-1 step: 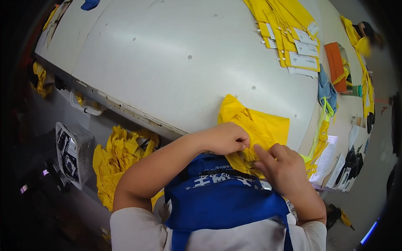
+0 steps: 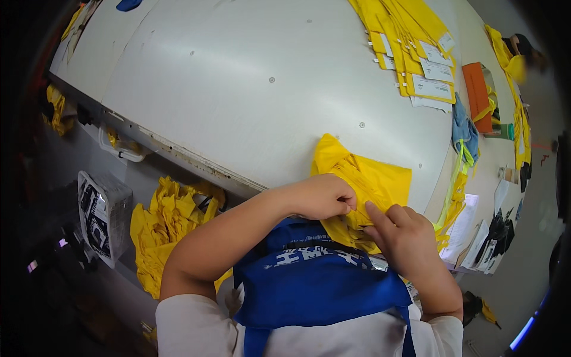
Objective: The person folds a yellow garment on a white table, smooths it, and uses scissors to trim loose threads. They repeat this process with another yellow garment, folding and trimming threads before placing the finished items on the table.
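Note:
A bunched yellow piece of cloth [image 2: 383,177] lies at the near edge of the white table, partly hanging down in front of me. My left hand [image 2: 326,197] is closed in a pinch on its near part, thumb against forefinger. To its right, my right hand [image 2: 405,239] is over the same cloth, with its forefinger and thumb reaching toward the left fingertips. A small dark thing shows between those right fingers, too little of it to name. The blue apron [image 2: 321,291] I wear is below the cloth.
Yellow pieces with white labels [image 2: 431,86] overlap at the table's far right. More crumpled yellow cloth [image 2: 163,229] is heaped lower left, beside a wrapped crate [image 2: 107,214]. An orange box [image 2: 477,98], blue cloth [image 2: 465,134] and papers [image 2: 464,226] are on the right.
My right forefinger has shifted slightly and shows more sharply, where before the right fingers were blurred. My left hand keeps its pinch on the yellow cloth.

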The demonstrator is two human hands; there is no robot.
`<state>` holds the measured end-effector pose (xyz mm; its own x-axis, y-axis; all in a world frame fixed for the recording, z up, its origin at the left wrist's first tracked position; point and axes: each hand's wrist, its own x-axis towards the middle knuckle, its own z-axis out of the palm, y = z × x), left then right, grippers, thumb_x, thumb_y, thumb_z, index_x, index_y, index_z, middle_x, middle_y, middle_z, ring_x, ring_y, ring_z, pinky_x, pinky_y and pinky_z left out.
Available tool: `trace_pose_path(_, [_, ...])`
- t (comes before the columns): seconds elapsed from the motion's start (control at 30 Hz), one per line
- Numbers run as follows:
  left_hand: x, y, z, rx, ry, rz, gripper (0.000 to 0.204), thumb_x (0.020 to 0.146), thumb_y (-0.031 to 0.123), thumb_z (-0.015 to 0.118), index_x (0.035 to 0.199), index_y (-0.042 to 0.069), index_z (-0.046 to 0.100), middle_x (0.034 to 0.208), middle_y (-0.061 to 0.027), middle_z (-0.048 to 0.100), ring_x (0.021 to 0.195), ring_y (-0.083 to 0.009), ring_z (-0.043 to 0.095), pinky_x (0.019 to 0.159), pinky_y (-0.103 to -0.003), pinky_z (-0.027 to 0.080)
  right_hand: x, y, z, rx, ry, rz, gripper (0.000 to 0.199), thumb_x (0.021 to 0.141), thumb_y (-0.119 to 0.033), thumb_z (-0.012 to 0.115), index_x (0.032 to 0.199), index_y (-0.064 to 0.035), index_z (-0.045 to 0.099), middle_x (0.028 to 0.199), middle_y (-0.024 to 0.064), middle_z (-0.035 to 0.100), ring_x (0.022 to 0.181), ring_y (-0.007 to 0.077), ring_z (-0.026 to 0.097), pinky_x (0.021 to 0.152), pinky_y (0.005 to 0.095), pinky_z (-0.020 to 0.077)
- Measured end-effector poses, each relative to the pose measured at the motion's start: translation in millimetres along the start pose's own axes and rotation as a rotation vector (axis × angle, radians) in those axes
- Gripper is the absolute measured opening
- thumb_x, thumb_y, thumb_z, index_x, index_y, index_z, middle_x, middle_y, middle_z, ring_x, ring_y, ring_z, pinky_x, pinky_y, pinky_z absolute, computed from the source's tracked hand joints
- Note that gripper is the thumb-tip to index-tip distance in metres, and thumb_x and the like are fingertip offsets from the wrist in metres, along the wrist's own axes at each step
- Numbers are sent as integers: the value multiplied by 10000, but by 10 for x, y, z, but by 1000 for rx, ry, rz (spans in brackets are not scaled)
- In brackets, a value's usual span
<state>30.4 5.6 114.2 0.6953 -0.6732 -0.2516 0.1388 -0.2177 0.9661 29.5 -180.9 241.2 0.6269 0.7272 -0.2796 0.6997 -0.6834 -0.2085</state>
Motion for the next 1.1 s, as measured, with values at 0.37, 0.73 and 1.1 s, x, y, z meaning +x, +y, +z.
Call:
trace_pose_path(0.37, [-25,-14,3,-66,-25,-47,144,818,137,582,860,14,645,766,-111,655,692,-210,609,635,-314,460,69,-40,-122,222,-3,61,167,775,-107,667,923,-69,599,713,91,576,624,268,590,558,358,468])
trace_pose_path(0.73, [-37,-14,22,-38,-15,-60,141,817,146,589,859,24,646,755,-104,651,682,-214,604,625,-322,457,144,-90,-97,39,-162,34,135,813,-158,625,900,-63,584,682,84,560,598,267,599,550,357,480])
trace_pose_path(1.1, [-64,-76,39,-73,-2,-35,129,818,144,599,849,24,634,769,-116,643,717,-234,607,638,-332,452,65,12,180,548,197,302,204,776,-37,682,965,-17,607,738,86,611,631,164,603,590,265,482])
